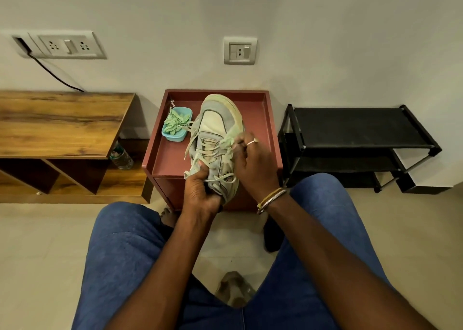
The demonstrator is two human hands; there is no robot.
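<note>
Sneaker is held toe-out over the table, heel end gripped by the left hand as a brace, so the lace can be pinched by the right hand at the eyelets, blue tub of green laces near.

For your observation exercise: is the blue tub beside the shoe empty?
No, the blue tub holds a heap of pale green pieces beside the shoe.

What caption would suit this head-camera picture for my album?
Left hand grips a worn sneaker above a red table while the right hand pinches a green lace on it.
</note>
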